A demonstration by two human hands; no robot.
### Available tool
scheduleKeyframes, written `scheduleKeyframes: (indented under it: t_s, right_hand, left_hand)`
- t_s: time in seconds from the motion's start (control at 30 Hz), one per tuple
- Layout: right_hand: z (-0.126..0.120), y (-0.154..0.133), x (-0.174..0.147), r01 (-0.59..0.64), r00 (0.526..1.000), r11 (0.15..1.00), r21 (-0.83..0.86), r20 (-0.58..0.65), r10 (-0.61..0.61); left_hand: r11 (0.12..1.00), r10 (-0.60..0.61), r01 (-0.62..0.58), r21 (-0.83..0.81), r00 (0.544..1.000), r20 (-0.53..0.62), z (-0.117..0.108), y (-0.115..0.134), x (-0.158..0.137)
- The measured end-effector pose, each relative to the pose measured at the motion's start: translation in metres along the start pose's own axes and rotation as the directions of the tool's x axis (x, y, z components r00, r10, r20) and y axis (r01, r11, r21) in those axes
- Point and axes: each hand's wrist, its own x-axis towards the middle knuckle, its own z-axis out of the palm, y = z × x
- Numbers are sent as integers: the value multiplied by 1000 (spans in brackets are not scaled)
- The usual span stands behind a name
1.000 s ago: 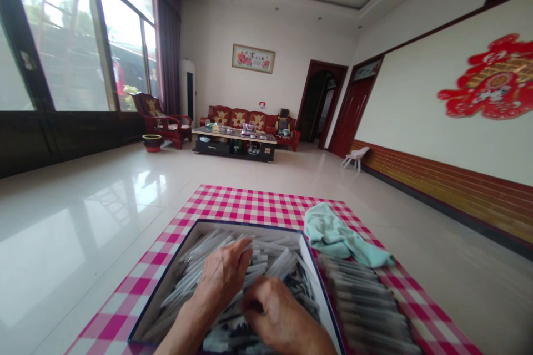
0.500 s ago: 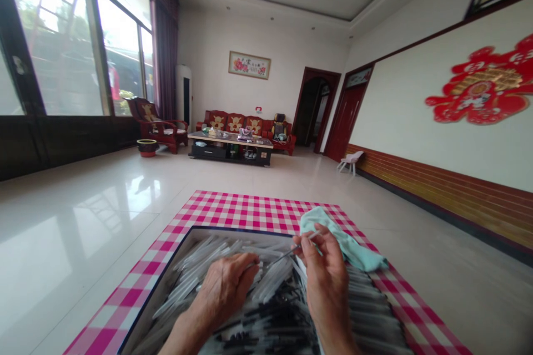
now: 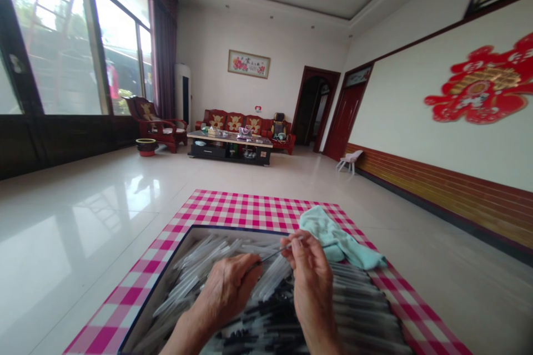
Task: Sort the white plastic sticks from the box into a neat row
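Observation:
A thin dark rod like a pen refill (image 3: 272, 255) runs between my two hands over an open box. My left hand (image 3: 229, 283) has its fingers closed around the lower end, which they hide. My right hand (image 3: 310, 277) pinches the other end between thumb and fingers. A pale tip shows there, but I cannot make out whether it is a separate tube. Below, the box (image 3: 156, 277) holds many translucent tubes (image 3: 194, 263) like pen barrels. Small black pieces (image 3: 266, 319) lie between my wrists. Right of my right hand, long dark-and-clear pen-like sticks (image 3: 362, 305) lie side by side.
A mint-green cloth (image 3: 333, 236) lies crumpled behind the sticks. The box stands on a pink-and-white checked tablecloth (image 3: 237, 208). Across the tiled floor are a low table (image 3: 229, 147), a wooden sofa (image 3: 241, 122), an armchair (image 3: 154, 122) and a small pink chair (image 3: 351, 161).
My right hand has moved left, closer to my left hand, and a shorter length of the rod shows between them. My left hand stays nearly in place.

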Motion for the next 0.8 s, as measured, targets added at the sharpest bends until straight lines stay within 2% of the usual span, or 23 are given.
scheduleKeyframes:
  t_s: [0.13,0.33,0.5,0.63,0.67,0.7,0.8]
  right_hand:
    - [2,-2,-3,-69,996,987,-148,40,76]
    - [7,10,-9,-121,977,979,-163,156,146]
    - [13,7,-16,-19,930,952,-304,343,128]
    - [9,8,-17,13,907,910,-414,388,164]
    - [7,9,-18,30,881,887,-462,431,195]
    - [5,10,-19,68,833,854,-516,500,237]
    - [0,12,-26,250,610,720,-647,683,403]
  left_hand:
    - [1000,-16,15,-19,999,-31,-2,-1,1]
    - [998,-18,13,-62,996,-88,-1,-3,0]
    - [997,-74,71,-35,994,-75,0,-5,-1]
    - [989,-145,149,12,977,-159,1,-10,0]
    - [984,-171,179,27,967,-191,1,-11,0]
    - [979,-190,203,38,958,-216,1,-12,0]
    - [973,-204,223,53,949,-242,1,-14,1]
